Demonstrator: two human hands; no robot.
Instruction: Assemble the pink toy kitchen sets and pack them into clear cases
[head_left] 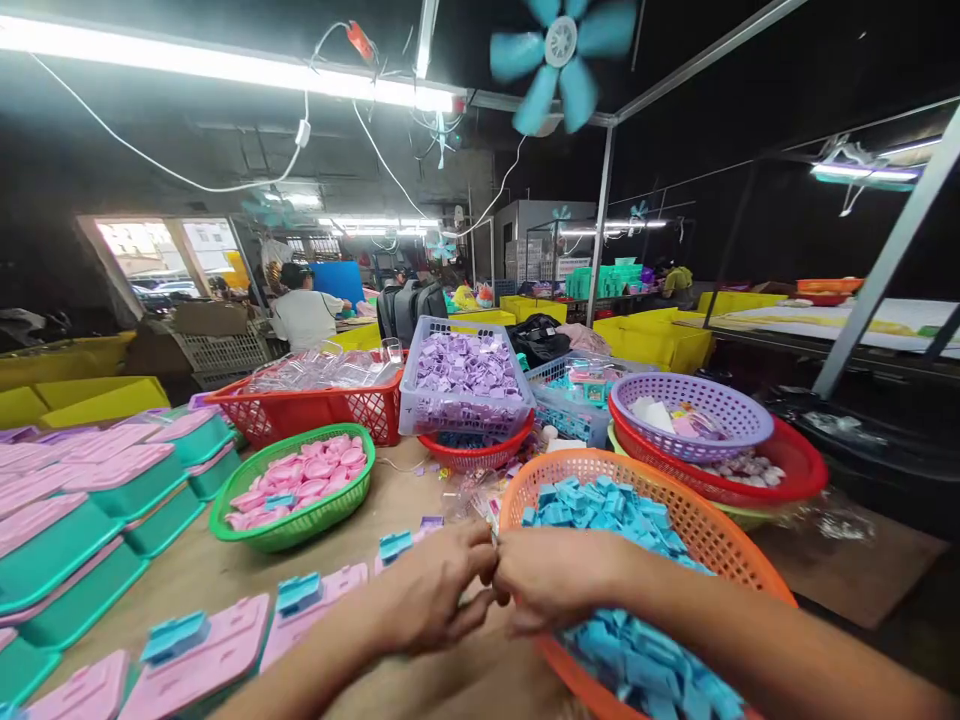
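My left hand [435,590] and my right hand [555,578] meet fingertip to fingertip over the table, both pinched closed on something small that I cannot make out. They hover at the near rim of an orange basket [750,555] full of blue plastic clips [600,515]. Just left of my left hand lies a row of pink lids [217,655] with blue clips [174,636] fitted on them.
A green basket [289,525] holds pink parts. Teal boxes with pink lids [67,525] are stacked at the left. Behind stand a red crate [315,410], a crate of purple parts [465,375], and purple and red baskets [750,465]. A person [304,310] works far back.
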